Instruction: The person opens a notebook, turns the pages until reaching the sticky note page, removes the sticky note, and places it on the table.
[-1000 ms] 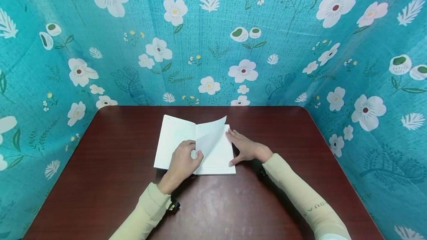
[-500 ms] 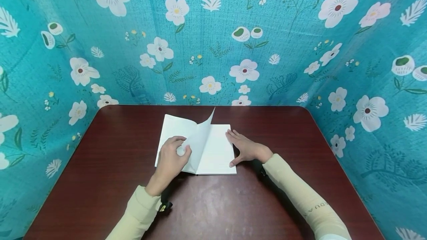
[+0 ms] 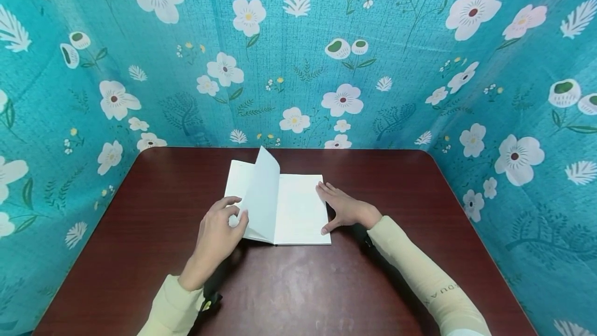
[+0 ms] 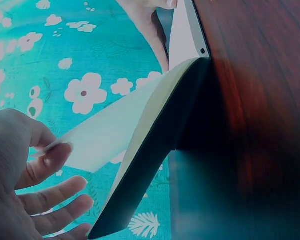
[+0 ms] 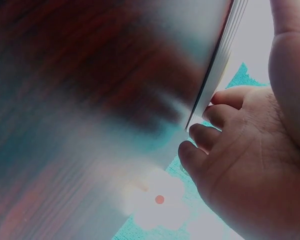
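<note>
- Left hand [image 3: 218, 232]: thumb and index pinching the free edge of a thin white paper page [image 3: 263, 196]. Other three fingers loosely bent near the cover's outer edge; contact there, can't tell.
- Key relation: page lies to the right of the left-hand pinch, hinged at the spine. Long axis runs away from the person, along the spine. Grip sits toward the near end of the free edge; far corner stands up unheld. Page leans left, over the left half.
- White-paged, black-covered notebook [image 3: 302, 211]: spread out in the middle of the table. Right half flat. Left half tilted up off the table, dark shadow under it; see black cover [image 4: 140, 170] in the left wrist view.
- Right hand [image 3: 345, 209]: at the right edge of the right half, fingers and thumb spread, tips touching the edge, nothing pinched. Left hand is the one at the raised page; right is well apart from it.
- Surface: glossy dark red-brown wood-grain table [image 3: 373, 170], rounded far corners, bright glare on the near side.
- Room: turquoise cloth curtain [image 3: 280, 56] with white flowers and leaf sprigs, right behind the far table edge and wrapping both sides.
</note>
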`<action>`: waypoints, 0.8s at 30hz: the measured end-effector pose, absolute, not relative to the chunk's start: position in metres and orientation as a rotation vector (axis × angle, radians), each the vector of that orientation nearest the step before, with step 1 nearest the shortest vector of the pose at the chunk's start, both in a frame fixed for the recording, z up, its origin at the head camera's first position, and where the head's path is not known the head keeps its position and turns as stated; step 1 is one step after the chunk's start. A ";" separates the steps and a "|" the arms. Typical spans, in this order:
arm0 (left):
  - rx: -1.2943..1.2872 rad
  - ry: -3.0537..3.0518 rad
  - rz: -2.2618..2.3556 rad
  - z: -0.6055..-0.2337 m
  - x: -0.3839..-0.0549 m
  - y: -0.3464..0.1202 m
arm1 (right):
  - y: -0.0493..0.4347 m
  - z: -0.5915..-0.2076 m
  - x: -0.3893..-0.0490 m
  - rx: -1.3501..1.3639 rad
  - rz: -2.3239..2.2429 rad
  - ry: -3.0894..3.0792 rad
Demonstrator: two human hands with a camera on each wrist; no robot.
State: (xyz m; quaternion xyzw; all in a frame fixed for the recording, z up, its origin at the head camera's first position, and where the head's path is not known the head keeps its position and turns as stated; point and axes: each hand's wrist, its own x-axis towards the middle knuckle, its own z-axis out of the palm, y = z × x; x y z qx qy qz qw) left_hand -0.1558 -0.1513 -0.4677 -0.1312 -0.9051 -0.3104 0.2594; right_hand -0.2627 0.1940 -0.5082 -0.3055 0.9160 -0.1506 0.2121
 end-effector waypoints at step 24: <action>-0.374 -2.550 -0.782 -0.479 -0.143 -0.180 | 0.195 -0.508 -0.264 -0.893 -0.421 2.536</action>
